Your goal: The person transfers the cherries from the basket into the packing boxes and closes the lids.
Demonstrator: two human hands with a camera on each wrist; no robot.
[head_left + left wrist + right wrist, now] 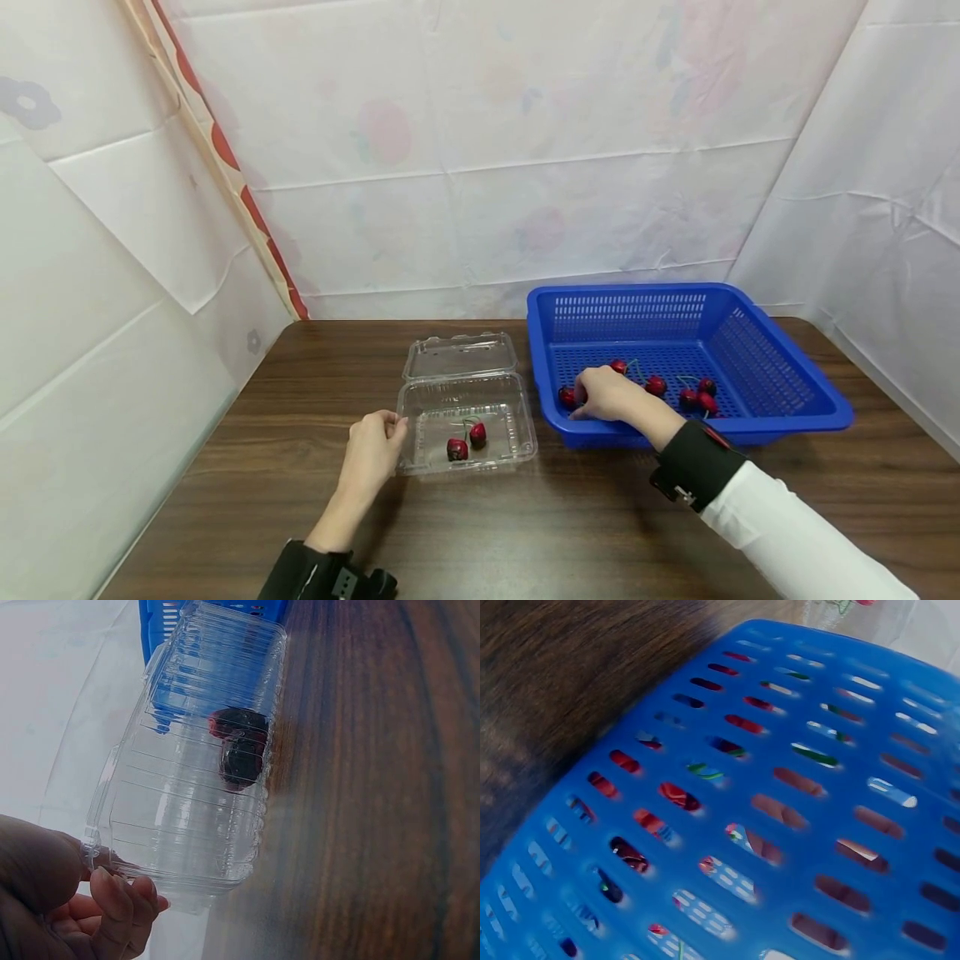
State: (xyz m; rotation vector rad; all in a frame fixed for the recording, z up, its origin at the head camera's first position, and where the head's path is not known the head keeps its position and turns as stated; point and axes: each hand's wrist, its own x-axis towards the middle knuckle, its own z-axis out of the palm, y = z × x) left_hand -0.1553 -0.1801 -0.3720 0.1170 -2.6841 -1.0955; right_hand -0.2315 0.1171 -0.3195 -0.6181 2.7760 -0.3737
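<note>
My left hand (pixel 375 447) pinches the left rim of a hinged clear plastic clamshell container (pixel 431 417), its lid folded back. In the left wrist view, curled fingers (pixel 112 911) meet the container's near corner. Two red cherries (pixel 477 434) with green stems lie inside it. Over the front left wall of a blue slotted basket (pixel 780 367) reaches my right hand (pixel 611 396), fingers pointing down beside a dark red cherry (pixel 567 397). Through the slots in the right wrist view, parts of fingers (pixel 840 892) show; I cannot tell whether they grip a cherry.
More cherries (pixel 707 402) lie on the basket floor, several in a cluster to the right of my right hand. The basket stands right of the container on a brown wood-grain table (pixel 465 542). White patterned sheets (pixel 480 167) hang behind and at both sides.
</note>
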